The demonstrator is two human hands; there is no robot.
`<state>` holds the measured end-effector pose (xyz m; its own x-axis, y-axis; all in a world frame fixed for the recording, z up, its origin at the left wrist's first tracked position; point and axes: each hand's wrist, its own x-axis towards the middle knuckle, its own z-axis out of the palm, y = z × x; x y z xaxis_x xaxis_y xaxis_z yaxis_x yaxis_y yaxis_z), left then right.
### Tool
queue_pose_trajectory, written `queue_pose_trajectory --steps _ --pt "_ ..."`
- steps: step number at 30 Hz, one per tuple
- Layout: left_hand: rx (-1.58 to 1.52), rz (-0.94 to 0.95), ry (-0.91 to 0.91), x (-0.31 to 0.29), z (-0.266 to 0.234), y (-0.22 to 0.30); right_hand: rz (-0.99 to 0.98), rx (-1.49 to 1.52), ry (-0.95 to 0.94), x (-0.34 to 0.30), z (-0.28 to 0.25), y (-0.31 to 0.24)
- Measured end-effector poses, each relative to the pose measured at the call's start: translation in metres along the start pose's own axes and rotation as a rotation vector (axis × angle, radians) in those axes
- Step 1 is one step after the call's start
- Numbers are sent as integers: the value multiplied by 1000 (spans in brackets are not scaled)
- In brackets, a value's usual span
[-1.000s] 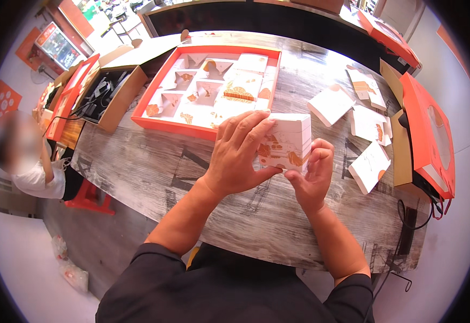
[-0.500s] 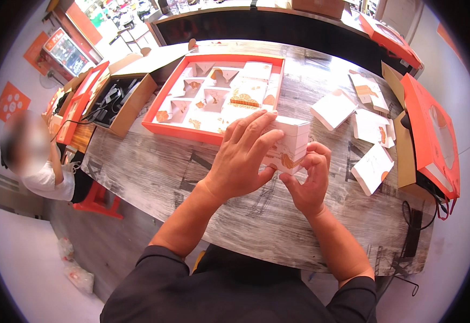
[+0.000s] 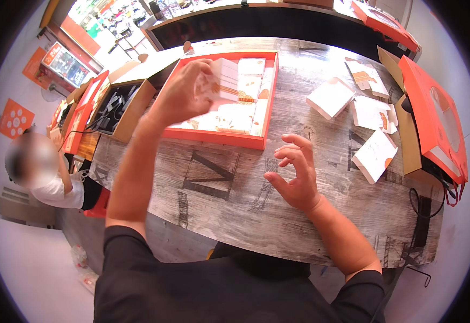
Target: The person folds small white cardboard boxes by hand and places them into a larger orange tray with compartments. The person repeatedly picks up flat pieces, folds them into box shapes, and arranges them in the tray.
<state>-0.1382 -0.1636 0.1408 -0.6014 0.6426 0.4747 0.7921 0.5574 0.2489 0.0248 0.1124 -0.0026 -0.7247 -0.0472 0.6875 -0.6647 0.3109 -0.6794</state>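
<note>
My left hand [image 3: 180, 96] is closed around a small white folding carton [image 3: 226, 81] with orange print. It holds the carton above the shallow orange box [image 3: 229, 141], which has white printed compartments and small cartons inside. My left hand and the carton hide much of that box's left side. Over the bare tabletop, my right hand [image 3: 299, 175] hovers with curved, parted fingers and holds nothing. To its upper right lie several loose white cartons, among them a square one [image 3: 330, 98] and a tilted one [image 3: 375, 157].
A large orange box with a window [image 3: 434, 116] stands at the table's right edge beside a black cable [image 3: 415, 207]. At the left, a brown cardboard box [image 3: 132, 113] holds black cables. Another person in a white sleeve [image 3: 57, 191] is beyond it.
My left hand has lifted the carton away from my right hand and moved it left, over the orange box. My right hand has let go and opened.
</note>
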Motion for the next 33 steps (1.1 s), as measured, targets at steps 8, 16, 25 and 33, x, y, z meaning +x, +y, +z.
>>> queue_pose_trajectory --steps 8,16,25,33 --pt "115 -379 -635 30 -7 -65 45 13 -28 2 0 -1" --pt "211 -400 -824 49 14 -68 76 -2 -46 2 -2 0" --pt "193 -419 -844 52 14 -67 87 -3 -75 1 -1 0" --pt "103 -363 -710 38 14 -66 106 13 -112 1 0 -1"
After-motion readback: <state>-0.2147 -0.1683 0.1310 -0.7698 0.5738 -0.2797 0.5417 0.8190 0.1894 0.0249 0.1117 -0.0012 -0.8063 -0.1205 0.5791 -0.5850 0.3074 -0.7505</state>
